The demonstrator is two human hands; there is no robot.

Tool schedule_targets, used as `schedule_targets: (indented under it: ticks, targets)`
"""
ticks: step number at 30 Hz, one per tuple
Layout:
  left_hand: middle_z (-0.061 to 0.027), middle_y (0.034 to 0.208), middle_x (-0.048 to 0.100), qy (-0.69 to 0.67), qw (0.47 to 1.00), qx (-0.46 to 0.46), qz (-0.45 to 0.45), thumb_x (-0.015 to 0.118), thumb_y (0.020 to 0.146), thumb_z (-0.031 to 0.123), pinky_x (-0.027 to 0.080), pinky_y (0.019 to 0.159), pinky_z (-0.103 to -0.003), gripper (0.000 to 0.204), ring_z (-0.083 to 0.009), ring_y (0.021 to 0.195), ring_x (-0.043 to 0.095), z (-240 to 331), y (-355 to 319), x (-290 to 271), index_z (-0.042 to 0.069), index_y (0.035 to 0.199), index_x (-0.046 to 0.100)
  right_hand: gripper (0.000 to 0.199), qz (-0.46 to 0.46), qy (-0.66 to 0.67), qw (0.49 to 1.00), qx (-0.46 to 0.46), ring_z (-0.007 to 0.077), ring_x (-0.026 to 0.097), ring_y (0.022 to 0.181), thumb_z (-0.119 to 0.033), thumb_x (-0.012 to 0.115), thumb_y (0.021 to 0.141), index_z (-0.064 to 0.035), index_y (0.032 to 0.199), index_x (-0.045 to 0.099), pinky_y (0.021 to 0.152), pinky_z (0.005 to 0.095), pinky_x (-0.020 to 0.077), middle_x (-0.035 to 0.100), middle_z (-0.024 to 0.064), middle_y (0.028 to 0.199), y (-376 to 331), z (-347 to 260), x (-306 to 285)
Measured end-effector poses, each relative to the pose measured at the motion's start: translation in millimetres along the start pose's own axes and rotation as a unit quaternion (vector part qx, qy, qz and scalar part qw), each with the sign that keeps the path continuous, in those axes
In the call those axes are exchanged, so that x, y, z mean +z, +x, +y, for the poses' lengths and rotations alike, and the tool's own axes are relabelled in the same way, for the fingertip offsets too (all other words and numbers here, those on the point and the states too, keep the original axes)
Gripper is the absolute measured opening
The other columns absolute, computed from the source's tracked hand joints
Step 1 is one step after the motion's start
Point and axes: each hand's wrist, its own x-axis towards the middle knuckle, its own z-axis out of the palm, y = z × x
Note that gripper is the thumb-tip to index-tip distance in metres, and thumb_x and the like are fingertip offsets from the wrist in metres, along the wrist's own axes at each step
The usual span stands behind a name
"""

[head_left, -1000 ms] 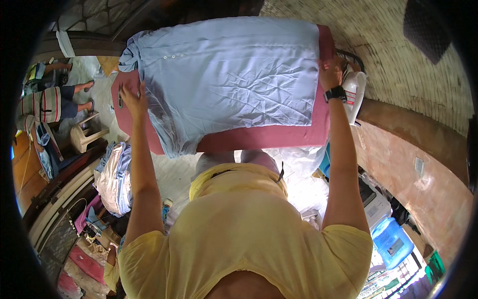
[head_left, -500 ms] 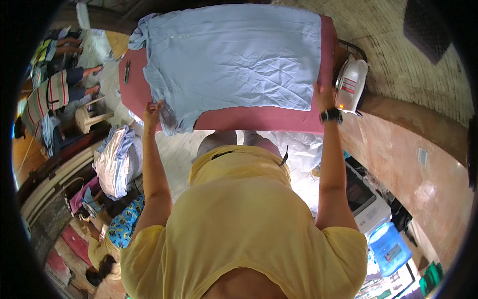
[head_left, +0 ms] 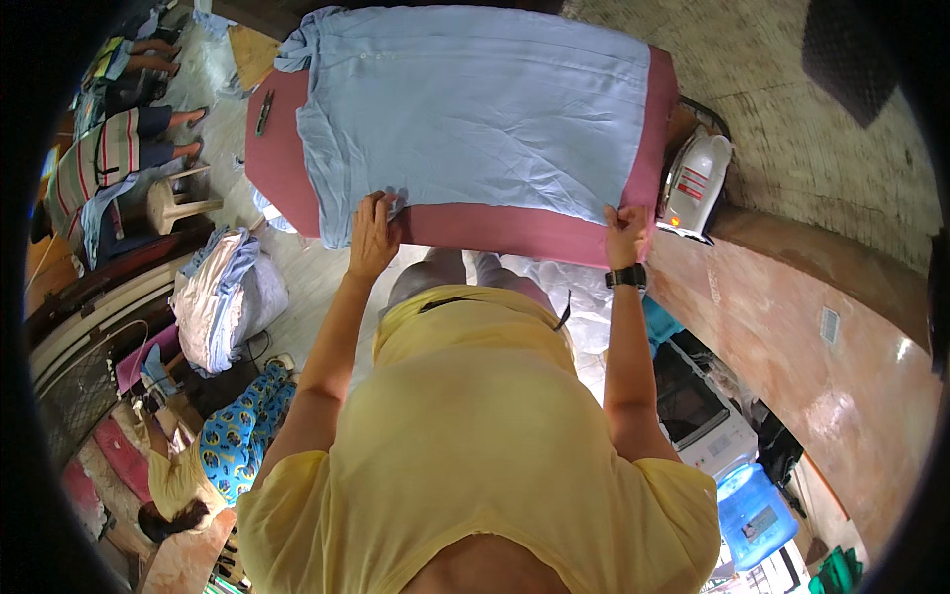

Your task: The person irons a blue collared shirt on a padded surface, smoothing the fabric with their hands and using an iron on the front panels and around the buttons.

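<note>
A light blue buttoned shirt (head_left: 475,119) lies spread over a dark red padded ironing board (head_left: 475,226). Its lower part has soft creases, and one end is bunched at the far left. My left hand (head_left: 374,238) is at the shirt's near edge, its fingers closed on the cloth beside the sleeve part that droops over the board's side. With a watch on the wrist, my right hand (head_left: 625,238) pinches the shirt's near right corner at the hem. A white iron (head_left: 701,183) with red stripes rests just beyond the board's right end.
Small dark snips (head_left: 264,113) lie on the board's left end. To the left are a heap of folded clothes (head_left: 213,302), a beige stool (head_left: 173,203) and other people. A person in patterned blue trousers (head_left: 237,445) is at lower left. A blue water jug (head_left: 757,515) stands at lower right.
My left hand has moved right along the shirt's near edge. My right hand has come nearer and slightly left, onto the hem corner. The shirt's creases look flatter.
</note>
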Motion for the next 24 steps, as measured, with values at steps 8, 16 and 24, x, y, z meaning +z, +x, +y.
schedule_targets:
  ticks: [8,16,24]
  targets:
    - [-0.0176,0.116,0.052,0.103,0.981,-0.015,-0.165,0.058,0.073,-0.001,0.044,0.09,-0.044,0.044,-0.0368,0.106,0.05,-14,7,-12,0.009,0.116,0.061,0.011,-0.019,-0.137,0.989,-0.049,0.0385,0.062,0.076,-0.016,0.065,0.086,-0.0136,0.092,0.057,0.063,0.0494,0.0476,0.062,0.0109,0.083,-12,-8,1]
    - [-0.0115,0.142,0.042,-0.059,0.951,0.27,-0.138,0.06,0.084,0.02,0.032,0.11,-0.046,0.057,-0.0338,0.134,0.036,160,123,93,0.006,0.137,0.045,0.012,0.002,-0.205,0.978,-0.035,0.0383,0.063,0.08,-0.022,0.061,0.089,-0.0181,0.1,0.058,0.062,0.0512,0.0496,0.059,0.0117,0.097,-24,-29,-3]
    - [-0.0017,0.161,0.01,0.018,0.9,0.378,-0.217,0.057,0.084,0.056,0.008,0.116,-0.062,0.08,-0.0337,0.148,0.004,200,102,172,0.029,0.152,0.024,0.04,0.194,-0.488,0.845,-0.102,0.0429,0.052,0.108,-0.035,0.057,0.09,-0.003,0.113,0.057,0.091,0.0564,0.041,0.059,0.0227,0.111,71,-52,-71]
